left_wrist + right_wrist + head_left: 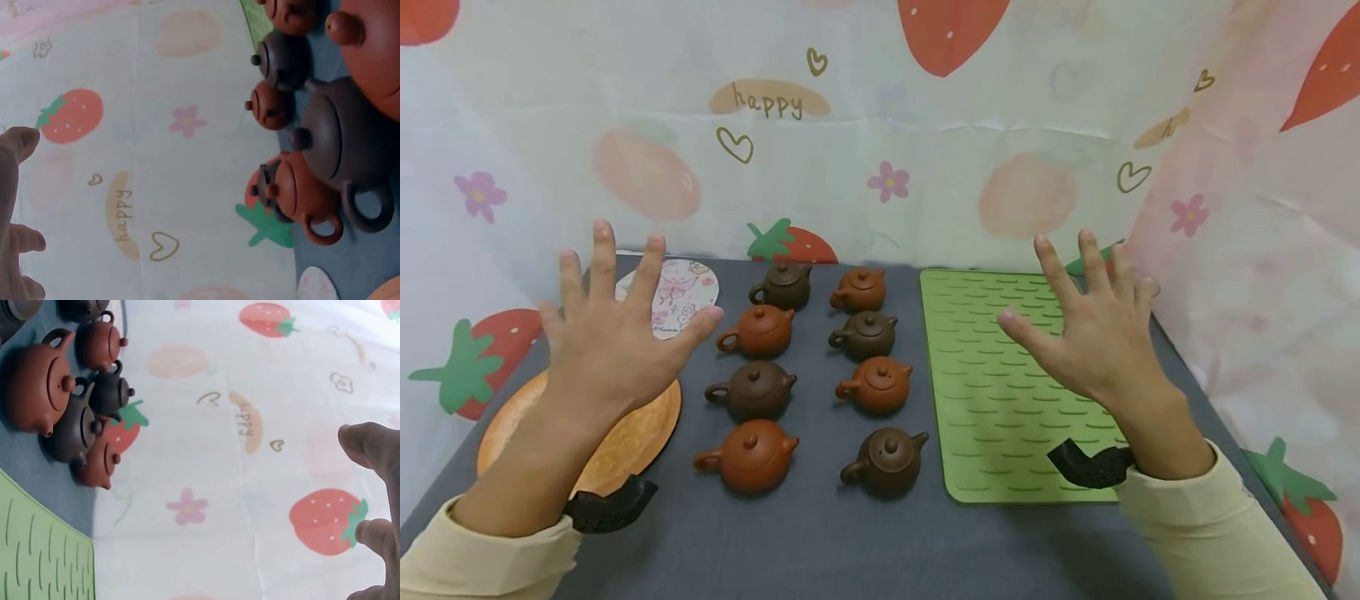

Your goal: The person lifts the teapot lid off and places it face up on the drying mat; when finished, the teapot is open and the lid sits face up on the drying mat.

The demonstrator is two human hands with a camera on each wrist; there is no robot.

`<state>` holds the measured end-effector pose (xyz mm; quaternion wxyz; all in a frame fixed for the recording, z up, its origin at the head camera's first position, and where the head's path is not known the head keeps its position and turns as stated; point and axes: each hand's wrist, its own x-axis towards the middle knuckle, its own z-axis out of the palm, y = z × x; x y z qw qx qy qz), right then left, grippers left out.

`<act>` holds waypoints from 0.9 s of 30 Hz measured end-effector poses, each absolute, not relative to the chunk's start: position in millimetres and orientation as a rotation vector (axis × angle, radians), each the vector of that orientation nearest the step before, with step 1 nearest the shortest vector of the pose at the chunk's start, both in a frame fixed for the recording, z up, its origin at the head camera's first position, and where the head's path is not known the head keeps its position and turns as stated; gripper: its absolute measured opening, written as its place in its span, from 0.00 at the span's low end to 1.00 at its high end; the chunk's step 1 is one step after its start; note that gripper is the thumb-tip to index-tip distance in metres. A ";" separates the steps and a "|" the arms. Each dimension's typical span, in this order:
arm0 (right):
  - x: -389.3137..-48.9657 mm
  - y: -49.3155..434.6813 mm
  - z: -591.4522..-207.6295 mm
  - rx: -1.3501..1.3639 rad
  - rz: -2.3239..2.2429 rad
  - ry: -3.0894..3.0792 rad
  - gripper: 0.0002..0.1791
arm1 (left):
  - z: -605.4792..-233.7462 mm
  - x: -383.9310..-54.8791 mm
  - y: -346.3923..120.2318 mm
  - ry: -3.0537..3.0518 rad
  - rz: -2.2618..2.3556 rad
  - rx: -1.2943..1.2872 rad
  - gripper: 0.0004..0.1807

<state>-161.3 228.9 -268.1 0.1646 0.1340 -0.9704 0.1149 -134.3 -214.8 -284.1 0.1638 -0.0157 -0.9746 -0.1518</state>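
Observation:
With fingers spread, my left hand (613, 350) is held up over the left side of the table, holding nothing. My right hand (1093, 333) is likewise spread and bare above a green ridged mat (1000, 433). Between the hands stand several small teapots in two columns, reddish-brown and dark brown alternating. Closest to me are a reddish-brown teapot (756, 458) on the left and a dark brown teapot (889, 461) on the right. At the far end stand a dark teapot (784, 286) and a reddish one (859, 289). All have their lids on.
Partly behind the left forearm lies a round wooden board (651, 425). A white round mat with pink drawings (681, 296) lies at the back left. A strawberry-print cloth (850, 108) encloses the grey table (820, 542) at the back and sides.

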 end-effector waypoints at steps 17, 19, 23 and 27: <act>-159.3 217.1 -304.0 0.533 0.569 -2.498 0.47 | -324.2 -114.2 -189.3 -2.573 -0.558 -0.168 0.50; -159.3 215.6 -308.7 0.563 0.596 -2.457 0.47 | -328.5 -112.5 -186.7 -2.549 -0.567 -0.179 0.51; -159.3 212.9 -316.6 0.627 0.641 -2.390 0.48 | -336.5 -109.8 -180.7 -2.464 -0.604 -0.228 0.52; -159.1 211.2 -321.7 0.705 0.712 -2.337 0.46 | -343.3 -109.1 -173.3 -2.395 -0.665 -0.294 0.51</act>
